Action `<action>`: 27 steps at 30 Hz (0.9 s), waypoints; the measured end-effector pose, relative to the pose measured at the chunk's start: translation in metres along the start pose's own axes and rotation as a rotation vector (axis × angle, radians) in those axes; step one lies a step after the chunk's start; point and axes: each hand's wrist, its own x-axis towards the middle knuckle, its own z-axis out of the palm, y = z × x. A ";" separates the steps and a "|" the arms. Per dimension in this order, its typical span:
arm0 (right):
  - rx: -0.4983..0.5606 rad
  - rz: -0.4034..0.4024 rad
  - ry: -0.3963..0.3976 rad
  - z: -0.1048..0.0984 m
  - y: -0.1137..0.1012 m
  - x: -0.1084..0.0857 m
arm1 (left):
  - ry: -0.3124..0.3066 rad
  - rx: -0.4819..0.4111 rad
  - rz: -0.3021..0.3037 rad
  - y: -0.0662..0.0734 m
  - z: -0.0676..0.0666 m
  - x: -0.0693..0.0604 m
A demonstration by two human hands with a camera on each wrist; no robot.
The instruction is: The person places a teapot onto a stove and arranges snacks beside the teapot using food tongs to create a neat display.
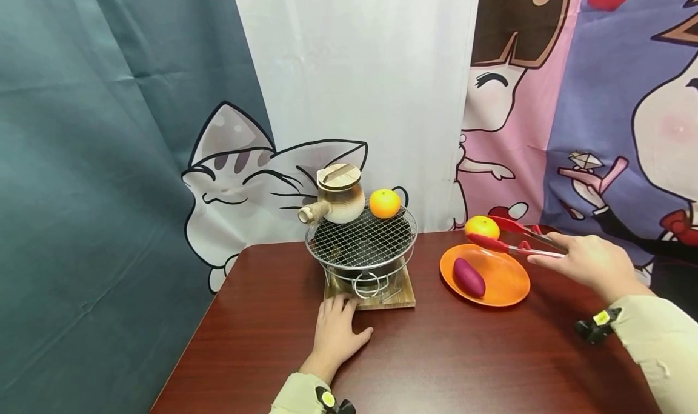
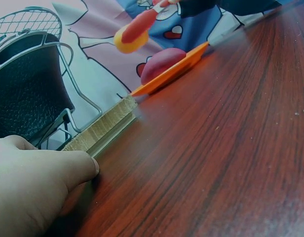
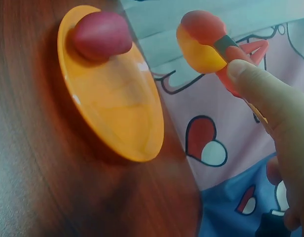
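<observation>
- I have the left grip (image 1: 338, 335) relaxed, holding nothing, at the wooden board (image 1: 405, 291).
- The grill (image 1: 360, 242) carries a lidded pot (image 1: 349, 207) and one orange (image 1: 385, 203).
- On the plate (image 1: 506, 276) lies a purple sweet potato (image 1: 469, 277).
- With the right grip (image 1: 594, 265) I grasp red tongs (image 1: 491, 245); they hold the second orange (image 1: 481, 226) raised.

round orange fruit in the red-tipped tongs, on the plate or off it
Off. The round orange fruit is held in the red-tipped metal tongs; both wrist views show it apart from the glossy orange plate.
</observation>
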 end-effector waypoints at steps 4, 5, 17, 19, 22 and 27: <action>-0.006 -0.008 0.028 -0.007 -0.008 0.002 | -0.005 -0.002 -0.004 0.001 0.000 0.000; -0.008 -0.011 0.036 -0.008 -0.010 0.003 | -0.004 -0.003 -0.004 0.001 0.000 -0.001; -0.028 -0.041 0.070 -0.026 -0.034 0.007 | 0.036 0.001 0.018 0.000 0.000 0.000; -0.027 -0.047 0.079 -0.031 -0.039 0.008 | 0.043 0.007 0.023 -0.001 0.000 0.000; -0.018 -0.060 0.095 -0.035 -0.045 0.008 | 0.038 0.009 0.023 -0.001 0.001 0.000; -0.009 -0.078 0.121 -0.041 -0.056 0.009 | 0.037 0.006 0.024 -0.001 0.002 -0.001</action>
